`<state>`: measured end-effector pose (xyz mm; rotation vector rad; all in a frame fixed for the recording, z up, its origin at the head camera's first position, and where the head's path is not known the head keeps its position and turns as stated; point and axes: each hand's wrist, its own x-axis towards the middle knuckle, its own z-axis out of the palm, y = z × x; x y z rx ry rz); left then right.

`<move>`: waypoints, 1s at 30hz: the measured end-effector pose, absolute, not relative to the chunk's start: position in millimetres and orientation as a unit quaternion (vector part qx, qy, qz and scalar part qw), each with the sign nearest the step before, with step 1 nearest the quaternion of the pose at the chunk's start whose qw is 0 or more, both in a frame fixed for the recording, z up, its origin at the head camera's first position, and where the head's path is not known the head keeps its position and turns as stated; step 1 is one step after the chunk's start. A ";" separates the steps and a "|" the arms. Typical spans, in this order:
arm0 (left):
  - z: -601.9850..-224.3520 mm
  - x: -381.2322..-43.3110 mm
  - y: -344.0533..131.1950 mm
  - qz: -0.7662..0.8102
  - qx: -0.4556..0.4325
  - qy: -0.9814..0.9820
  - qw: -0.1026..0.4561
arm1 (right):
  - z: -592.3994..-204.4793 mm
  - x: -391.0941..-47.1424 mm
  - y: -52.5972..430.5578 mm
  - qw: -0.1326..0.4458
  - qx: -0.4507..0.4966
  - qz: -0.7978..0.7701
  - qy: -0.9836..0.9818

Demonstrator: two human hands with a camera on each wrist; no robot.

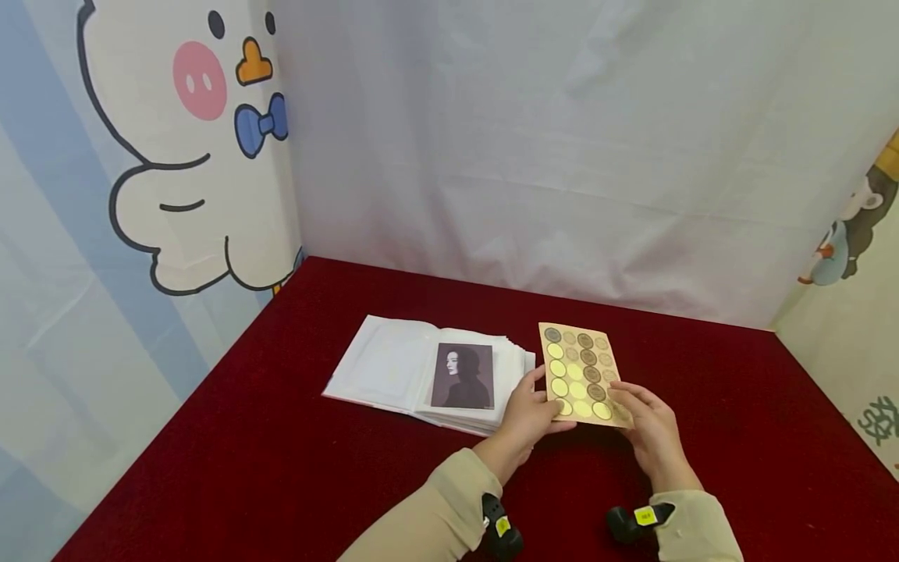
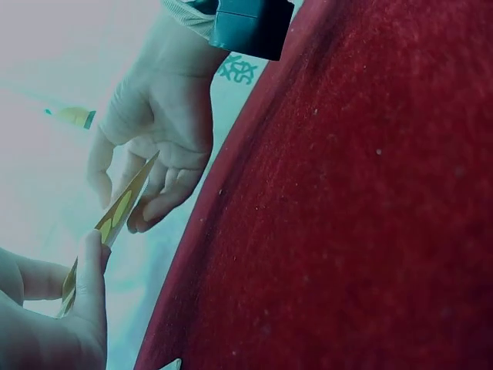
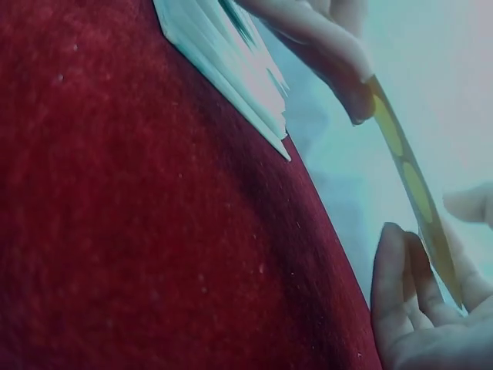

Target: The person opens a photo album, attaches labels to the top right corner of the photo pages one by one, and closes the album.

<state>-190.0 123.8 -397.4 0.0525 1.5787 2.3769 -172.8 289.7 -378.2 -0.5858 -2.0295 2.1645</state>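
A yellowish sheet of round stickers [image 1: 579, 371] is held up over the table, tilted, with gold and dark circles in rows on its face. My left hand [image 1: 527, 414] pinches its lower left corner, thumb on the front and fingers behind. At the sheet's lower right edge is my right hand [image 1: 653, 433]. In the right wrist view the right hand's fingers [image 3: 393, 270] lie loosely behind the sheet, while its thumb [image 3: 468, 205] stands away from the front. Left of the hands lies an open white photo album [image 1: 389, 359] with a dark portrait photo [image 1: 460, 378] on its right page.
The table has a dark red cloth [image 1: 281, 468]. A white curtain [image 1: 548, 156] hangs behind it, and a cartoon-printed curtain [image 1: 175, 179] runs along the left. Black wrist cameras [image 1: 500, 531] are strapped over the beige sleeves [image 1: 435, 507].
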 end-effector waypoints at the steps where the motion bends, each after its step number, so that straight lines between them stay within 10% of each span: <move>1: -396.8 -190.1 123.8 0.825 0.020 0.546 0.142 | -377.6 -172.6 289.1 0.051 -0.184 0.715 -0.672; 30: -392.5 -194.6 120.0 0.858 0.035 0.489 0.153 | -382.2 -175.1 287.8 -0.013 -0.049 0.791 -0.609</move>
